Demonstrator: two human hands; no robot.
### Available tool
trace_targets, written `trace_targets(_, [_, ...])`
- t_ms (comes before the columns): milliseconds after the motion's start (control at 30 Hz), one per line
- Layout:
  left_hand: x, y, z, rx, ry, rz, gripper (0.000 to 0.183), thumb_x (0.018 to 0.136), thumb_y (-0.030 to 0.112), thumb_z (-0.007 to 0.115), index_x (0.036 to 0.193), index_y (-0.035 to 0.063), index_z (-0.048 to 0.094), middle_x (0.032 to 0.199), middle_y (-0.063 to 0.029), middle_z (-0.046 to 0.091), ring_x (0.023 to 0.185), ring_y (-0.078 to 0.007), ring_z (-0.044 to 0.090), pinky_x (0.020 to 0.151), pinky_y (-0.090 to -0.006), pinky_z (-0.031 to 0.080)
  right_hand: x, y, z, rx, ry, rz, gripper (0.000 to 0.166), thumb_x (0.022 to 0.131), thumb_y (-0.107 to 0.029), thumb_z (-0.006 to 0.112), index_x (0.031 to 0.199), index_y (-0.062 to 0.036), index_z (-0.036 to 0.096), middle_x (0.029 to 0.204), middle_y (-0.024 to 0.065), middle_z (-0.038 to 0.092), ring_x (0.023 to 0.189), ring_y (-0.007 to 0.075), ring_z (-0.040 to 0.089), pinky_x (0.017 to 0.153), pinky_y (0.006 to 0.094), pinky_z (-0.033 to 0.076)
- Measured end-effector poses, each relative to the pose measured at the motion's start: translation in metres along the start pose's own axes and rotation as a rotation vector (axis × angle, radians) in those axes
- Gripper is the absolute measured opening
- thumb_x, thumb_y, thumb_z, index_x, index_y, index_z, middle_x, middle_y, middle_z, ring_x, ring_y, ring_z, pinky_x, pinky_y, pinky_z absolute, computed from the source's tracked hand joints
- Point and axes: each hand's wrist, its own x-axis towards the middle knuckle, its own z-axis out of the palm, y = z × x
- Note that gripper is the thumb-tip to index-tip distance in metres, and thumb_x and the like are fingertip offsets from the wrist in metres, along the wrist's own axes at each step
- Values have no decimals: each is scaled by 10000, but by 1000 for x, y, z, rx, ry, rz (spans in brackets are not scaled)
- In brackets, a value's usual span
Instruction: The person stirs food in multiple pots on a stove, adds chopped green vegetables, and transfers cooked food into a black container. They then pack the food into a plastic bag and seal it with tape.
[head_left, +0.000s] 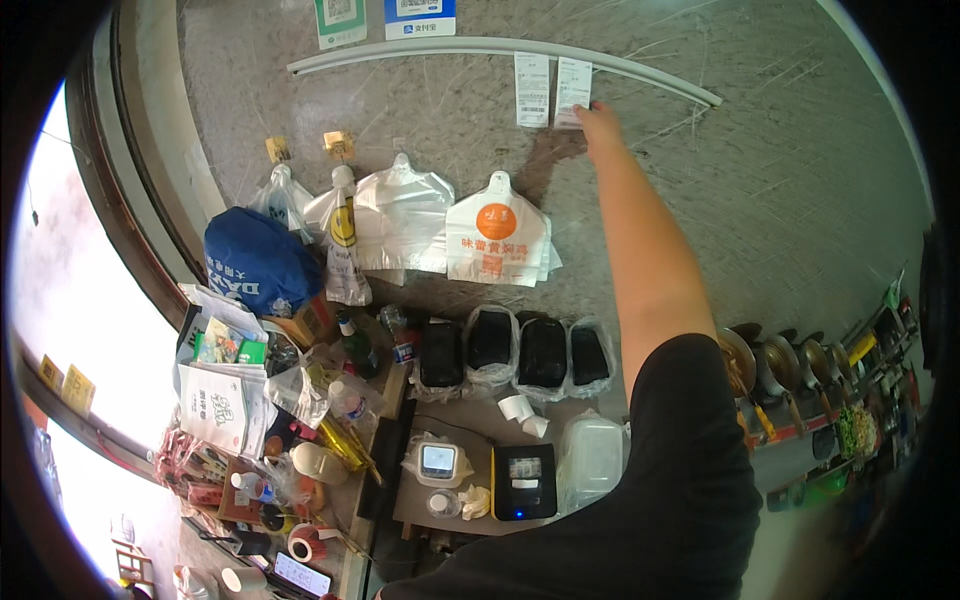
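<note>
My right hand (602, 129) is raised to the grey wall (450, 105), its thumb and fingers at the lower right corner of a printed paper slip (574, 86). The slip's top edge meets a long pale rail (450, 46) fixed across the wall. Just left of it, a second printed slip (532, 88) hangs from the same rail. Both slips bear writing and a barcode. My left hand is out of view. Below the rail hang white plastic carrier bags (495, 232) and plain translucent plastic bags (405, 217).
Stacks of black plastic food containers (491, 341) line the wall's foot. A black label printer (523, 487), paper rolls (516, 409), clear containers (592, 454) and a small screen device (437, 460) share the table. Left is a cluttered counter with a glass bottle (358, 345); right, several pans (780, 364).
</note>
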Motion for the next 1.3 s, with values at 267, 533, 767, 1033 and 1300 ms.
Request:
trace_targets(267, [-25, -18, 31, -234, 202, 195, 146, 710, -21, 528, 849, 9, 495, 728, -78, 450, 653, -189, 431, 638, -294, 402, -196, 113, 12, 28, -523, -204, 291, 775, -119, 626, 1038, -3, 576, 917, 71, 628, 807, 163, 583, 737, 275, 443])
trace_targets(533, [-50, -4, 27, -300, 145, -18, 181, 776, -10, 543, 954, 28, 539, 859, -81, 574, 759, -157, 572, 646, -260, 474, -553, 248, -38, -489, -1215, -339, 312, 668, -48, 612, 977, -35, 571, 1099, 122, 572, 1075, 270, 513, 886, 357, 419])
trace_targets(767, [-85, -36, 25, -294, 123, -173, 206, 762, -15, 533, 963, 27, 540, 896, -79, 571, 727, -150, 577, 650, -264, 473, -579, 295, -40, -814, -1187, -438, 277, 789, -84, 454, 1038, -5, 545, 1270, 68, 482, 1216, 195, 404, 1002, 327, 317])
trace_targets(1033, [-116, -83, 17, -377, 195, -216, 211, 768, -11, 540, 977, 17, 537, 892, -79, 573, 752, -158, 573, 672, -267, 475, -544, 259, -39, -838, -1257, -182, 293, 802, -251, 540, 942, -7, 621, 1024, 181, 601, 944, 333, 567, 824, 402, 440])
trace_targets(1300, [-145, -138, -40, -696, -54, -215, 255, 789, 109, 623, 1022, 20, 570, 977, -93, 599, 840, -159, 583, 768, -283, 467, -577, 42, -32, 79, -1035, -39, 352, 734, 30, 425, 1058, 78, 553, 1003, 160, 612, 873, 231, 611, 801, 326, 482])
